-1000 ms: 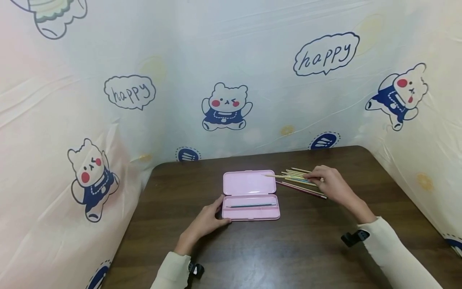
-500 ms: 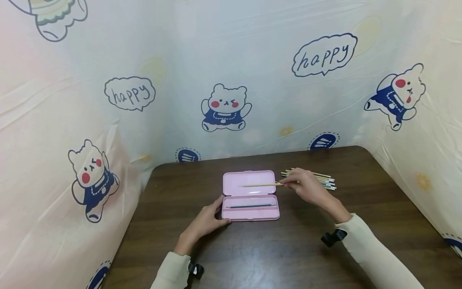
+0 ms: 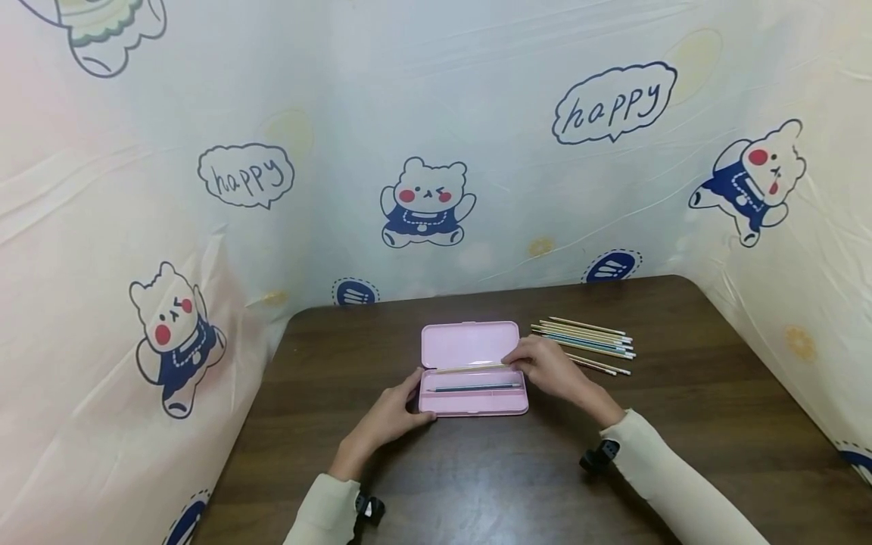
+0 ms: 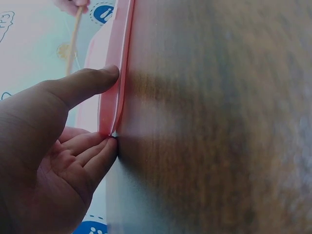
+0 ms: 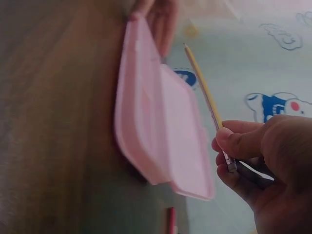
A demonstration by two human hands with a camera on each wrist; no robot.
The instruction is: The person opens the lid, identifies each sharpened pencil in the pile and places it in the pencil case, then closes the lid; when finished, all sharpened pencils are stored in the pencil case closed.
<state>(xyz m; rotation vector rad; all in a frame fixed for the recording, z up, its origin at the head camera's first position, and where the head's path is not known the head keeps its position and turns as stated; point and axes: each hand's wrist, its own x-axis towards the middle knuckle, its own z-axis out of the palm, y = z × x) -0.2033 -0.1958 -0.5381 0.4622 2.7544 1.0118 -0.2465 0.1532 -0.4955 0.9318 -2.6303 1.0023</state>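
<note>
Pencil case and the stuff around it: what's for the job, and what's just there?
Probably for the job:
pink case, held by the left hand
yellow pencil, in the right hand
dark pencil, inside the case
loose pencils

Seem just there:
bear-print cloth
brown table
black wrist straps

One table (image 3: 327, 356), one case (image 3: 470, 342), two wrist cameras (image 3: 599, 456), two pencils (image 3: 470, 387) at the case — piled pencils (image 3: 587, 346) uncountable.
</note>
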